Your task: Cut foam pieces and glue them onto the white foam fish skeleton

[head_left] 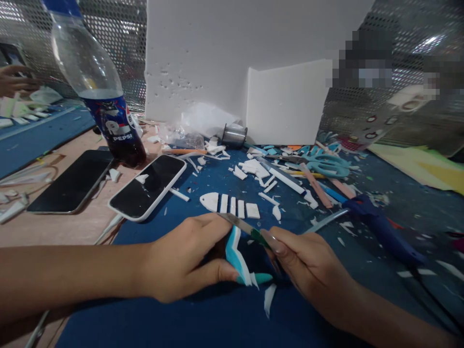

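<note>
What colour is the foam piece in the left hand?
Curved foam piece: teal and white, head view.

bare forearms, long-nailed fingers [290,239]

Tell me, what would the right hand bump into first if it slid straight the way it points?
The right hand points up-left, holding a knife. It would probably hit the left hand first, which pinches a foam piece right there. Depth is hard to judge.
</note>
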`<state>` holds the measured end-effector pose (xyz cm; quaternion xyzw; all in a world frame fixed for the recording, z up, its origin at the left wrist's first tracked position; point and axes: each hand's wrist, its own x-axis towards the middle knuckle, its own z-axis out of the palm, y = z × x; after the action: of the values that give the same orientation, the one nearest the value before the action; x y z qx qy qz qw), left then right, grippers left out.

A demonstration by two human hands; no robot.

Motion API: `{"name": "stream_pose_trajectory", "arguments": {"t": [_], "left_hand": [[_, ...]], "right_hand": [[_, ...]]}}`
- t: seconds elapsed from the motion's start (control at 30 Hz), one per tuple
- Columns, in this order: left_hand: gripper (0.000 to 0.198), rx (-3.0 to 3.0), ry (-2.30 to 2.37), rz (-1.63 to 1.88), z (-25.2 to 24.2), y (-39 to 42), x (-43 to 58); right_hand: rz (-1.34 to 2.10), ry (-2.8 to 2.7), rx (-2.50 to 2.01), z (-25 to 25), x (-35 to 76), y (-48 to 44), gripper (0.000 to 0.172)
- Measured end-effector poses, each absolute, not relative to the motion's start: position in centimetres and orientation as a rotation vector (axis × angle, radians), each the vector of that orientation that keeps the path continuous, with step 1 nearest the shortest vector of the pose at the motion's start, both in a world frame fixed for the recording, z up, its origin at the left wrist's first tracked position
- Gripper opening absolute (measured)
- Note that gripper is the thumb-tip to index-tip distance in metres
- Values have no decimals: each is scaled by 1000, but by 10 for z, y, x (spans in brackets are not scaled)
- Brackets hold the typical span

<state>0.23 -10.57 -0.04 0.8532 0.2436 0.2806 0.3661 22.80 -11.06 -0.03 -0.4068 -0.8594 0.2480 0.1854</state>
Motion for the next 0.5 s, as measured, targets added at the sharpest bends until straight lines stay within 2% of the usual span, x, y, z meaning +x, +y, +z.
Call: {"name": "stream_pose_trajectory", "arguments": {"t": [0.2,0.5], "left_hand": [[37,2165,562,684,0,-104,4],[23,2160,549,647,5,-104,5]], "right_hand": [[742,-2432,-1141,-1,228,-111,34],[651,-2450,-1084,-1,226,-111,31]]}}
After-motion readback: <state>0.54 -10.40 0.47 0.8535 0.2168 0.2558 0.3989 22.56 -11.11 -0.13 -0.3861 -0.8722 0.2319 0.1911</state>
